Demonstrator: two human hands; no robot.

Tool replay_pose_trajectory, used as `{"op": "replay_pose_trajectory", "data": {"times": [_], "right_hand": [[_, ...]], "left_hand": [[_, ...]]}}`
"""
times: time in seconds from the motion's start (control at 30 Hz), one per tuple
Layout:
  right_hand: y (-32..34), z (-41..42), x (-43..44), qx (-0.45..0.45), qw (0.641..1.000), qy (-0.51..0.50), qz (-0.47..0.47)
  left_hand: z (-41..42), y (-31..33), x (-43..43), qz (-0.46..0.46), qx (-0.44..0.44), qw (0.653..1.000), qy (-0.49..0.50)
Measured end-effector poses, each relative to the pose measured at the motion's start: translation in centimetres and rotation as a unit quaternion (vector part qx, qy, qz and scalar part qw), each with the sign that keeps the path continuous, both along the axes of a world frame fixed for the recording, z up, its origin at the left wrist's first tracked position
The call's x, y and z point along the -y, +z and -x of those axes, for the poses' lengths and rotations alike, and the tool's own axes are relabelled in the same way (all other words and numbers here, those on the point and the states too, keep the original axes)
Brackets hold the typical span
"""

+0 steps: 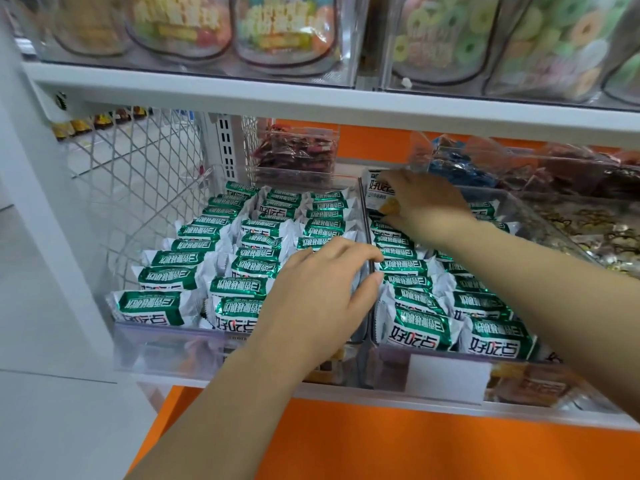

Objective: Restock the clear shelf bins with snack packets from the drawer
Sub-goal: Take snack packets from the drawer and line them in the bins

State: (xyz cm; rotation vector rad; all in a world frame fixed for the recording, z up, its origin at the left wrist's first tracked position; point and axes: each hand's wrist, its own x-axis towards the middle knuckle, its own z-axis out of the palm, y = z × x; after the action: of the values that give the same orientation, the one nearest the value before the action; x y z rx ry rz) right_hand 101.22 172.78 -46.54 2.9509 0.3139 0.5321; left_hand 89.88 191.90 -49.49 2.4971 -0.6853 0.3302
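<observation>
Head view of a shop shelf: two clear bins side by side on the lower level.

Left bin [166, 348]: holds three rows of green-and-white packets [242, 265], set on edge and overlapping front to back.

Right bin [388, 372]: holds rows of the same packets and carries a blank white label [446, 375] on its front wall.

Left hand [322, 299]: rests palm down over the rightmost row of the left bin, fingers loosely spread and slightly bent. Reaches with fingertips and thumb to the wall [365, 220] between the bins; grips nothing.

Right hand [426, 202]: sits at the back of the right bin. Pinches one packet [377, 188] between fingers and thumb, tilted just above the rear row.

Behind: smaller clear bins of red sweets [298, 154] and blue sweets [457, 168].

Far right: a bin of gold-wrapped pieces [588, 230].

Left: white wire mesh [138, 174].

Above: a white shelf [207, 84] with clear bags of coloured gummies [284, 26].

Below: an orange panel [415, 445].
</observation>
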Motion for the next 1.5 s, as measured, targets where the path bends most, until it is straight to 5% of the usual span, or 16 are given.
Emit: {"op": "replay_pose_trajectory", "data": {"times": [0.17,0.5,0.87,1.0,1.17,1.3,1.5], "right_hand": [[0.0,-1.4,-1.6,0.008,1.0,-0.006,0.013],[-0.3,-1.0,-1.2,-0.02,0.994,0.019,-0.106],[-0.1,1.5,-0.5,-0.034,0.992,0.067,-0.1],[0.3,6.8,-0.1,0.017,0.987,0.106,-0.117],[-1.2,15.7,1.2,0.077,0.967,0.158,-0.183],[-5.1,22.1,2.8,0.054,0.949,0.198,-0.238],[-13.7,24.9,6.6,-0.095,0.961,0.237,-0.107]], "left_hand": [[-0.2,-0.2,0.0,0.009,0.003,1.0,-0.003],[-0.5,-0.6,-0.1,0.011,0.024,1.0,-0.012],[-0.3,-0.4,0.2,-0.024,0.04,0.999,0.011],[0.7,-1.1,0.4,-0.009,0.146,0.987,0.066],[5.4,-3.4,1.4,0.116,0.238,0.96,0.093],[9.8,-6.7,2.7,0.137,0.179,0.971,0.081],[11.1,-12.9,4.0,0.088,-0.025,0.996,0.023]]}}
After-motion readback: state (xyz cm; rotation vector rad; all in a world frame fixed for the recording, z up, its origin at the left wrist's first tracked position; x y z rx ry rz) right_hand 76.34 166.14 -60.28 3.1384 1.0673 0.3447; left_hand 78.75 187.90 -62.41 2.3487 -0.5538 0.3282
